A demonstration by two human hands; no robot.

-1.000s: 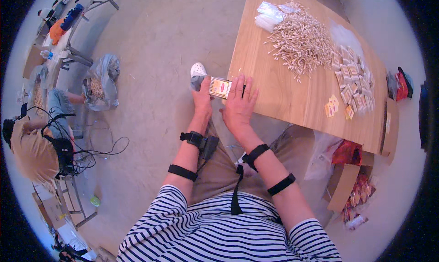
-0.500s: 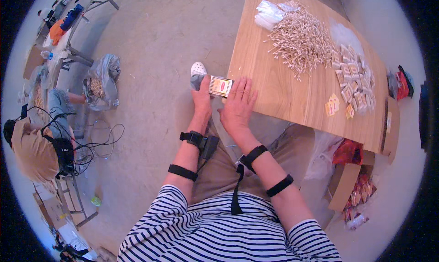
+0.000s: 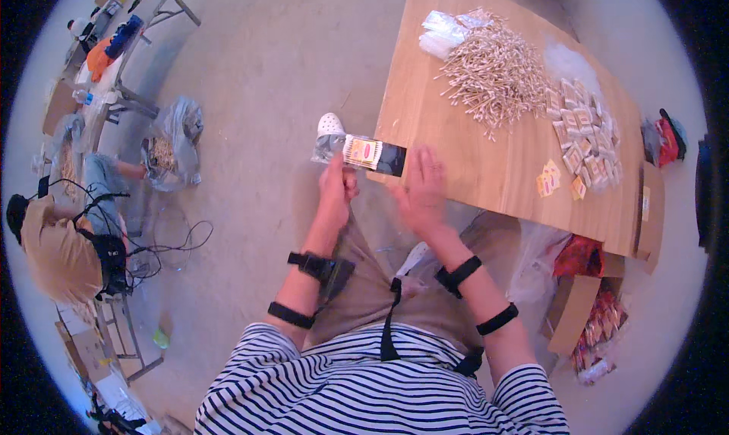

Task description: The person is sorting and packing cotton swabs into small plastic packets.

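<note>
My left hand [image 3: 336, 186] grips a small flat packet [image 3: 373, 155] with a yellow-and-red label and a black end, holding it at the near left corner of the wooden table [image 3: 463, 169]. My right hand [image 3: 422, 192] is spread flat with fingers apart, just right of the packet at the table's edge, and holds nothing. A big heap of thin wooden sticks [image 3: 493, 74] lies farther along the table. Beside it sit several small filled packets [image 3: 581, 127], and a few yellow ones [image 3: 553, 178] lie closer to me.
Clear plastic bags [image 3: 446, 31] lie at the table's far end. A cardboard box [image 3: 581, 310] with red wrappers stands on the floor to my right. Another person [image 3: 57, 237] sits on the floor at left, near cables, a plastic bag [image 3: 171, 142] and metal-legged benches [image 3: 125, 51].
The packet has slid a little off the table's corner toward my left hand. My right hand has come off it and drawn back slightly toward me.
</note>
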